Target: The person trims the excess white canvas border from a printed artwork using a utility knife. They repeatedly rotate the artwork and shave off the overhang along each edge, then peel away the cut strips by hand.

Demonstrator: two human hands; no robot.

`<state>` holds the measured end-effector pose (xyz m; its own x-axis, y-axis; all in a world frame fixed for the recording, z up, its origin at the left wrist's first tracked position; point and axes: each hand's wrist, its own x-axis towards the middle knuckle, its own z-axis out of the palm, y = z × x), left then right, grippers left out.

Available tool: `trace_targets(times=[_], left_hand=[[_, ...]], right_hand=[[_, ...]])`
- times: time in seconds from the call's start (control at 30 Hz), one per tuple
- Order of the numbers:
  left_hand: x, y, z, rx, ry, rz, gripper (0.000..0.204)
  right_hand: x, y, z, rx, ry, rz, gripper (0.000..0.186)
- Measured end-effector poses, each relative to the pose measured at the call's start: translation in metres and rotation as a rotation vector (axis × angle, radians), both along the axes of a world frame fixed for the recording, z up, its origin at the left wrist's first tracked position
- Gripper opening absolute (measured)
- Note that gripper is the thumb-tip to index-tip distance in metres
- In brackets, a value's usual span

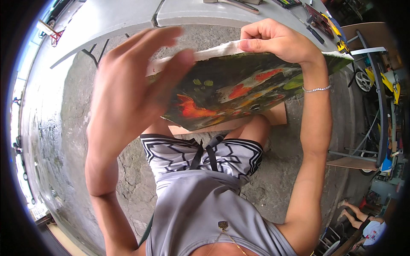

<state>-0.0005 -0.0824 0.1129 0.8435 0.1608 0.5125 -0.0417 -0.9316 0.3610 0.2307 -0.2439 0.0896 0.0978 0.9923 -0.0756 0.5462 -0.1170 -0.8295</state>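
At the white upper edge (215,51) of the painted canvas (230,102), gripping with the right hand (282,40), thumb laid along the near side and fingers curled over behind. Toward the left end, with the left hand (128,89) open, thumb and fingers parted, blurred; impossible to tell whether touching the edge. Probably at a step of handling the upper border, secured from the right only; for an even hold, would call for closing the left thumb and fingers on the border without creasing it or rubbing the paint. Tilted between both hands, above the bare thighs, and painted side toward the body. Coated in dark, nearly black green, with loose orange, red and pale strokes shaped like fish; along the top, bare, white and slightly wavy, like folded cloth. Below, partly hidden, backed by a smooth, straight-edged tan board (278,114); hard to tell whether touching. Lower, dressed in white shorts (171,153) with angular black lines. Farther out, floored with rough, cracked grey concrete (132,179) and bounded ahead by a smooth pale tabletop (192,15), with a long-handled tool (241,6) on top.
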Motion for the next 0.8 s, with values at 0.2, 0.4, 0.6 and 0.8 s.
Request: trace_targets(times=[0.2,0.4,0.6,0.8], left_hand=[[0.06,0.001,-0.016,-0.185,0.314,-0.232,0.033],[0.075,0.011,-0.025,-0.523,0.473,-0.387,0.03],[0.072,0.007,-0.023,-0.522,0.485,-0.353,0.031],[0.071,0.003,-0.019,-0.338,0.367,-0.314,0.029]], right_hand=[[0.005,-0.001,0.0,0.008,0.046,-0.006,0.027],[-0.006,-0.006,0.004,0.021,0.093,-0.06,0.025],[-0.022,-0.007,0.019,-0.047,-0.11,-0.134,0.028],[-0.03,-0.009,0.021,0.009,-0.127,-0.13,0.023]])
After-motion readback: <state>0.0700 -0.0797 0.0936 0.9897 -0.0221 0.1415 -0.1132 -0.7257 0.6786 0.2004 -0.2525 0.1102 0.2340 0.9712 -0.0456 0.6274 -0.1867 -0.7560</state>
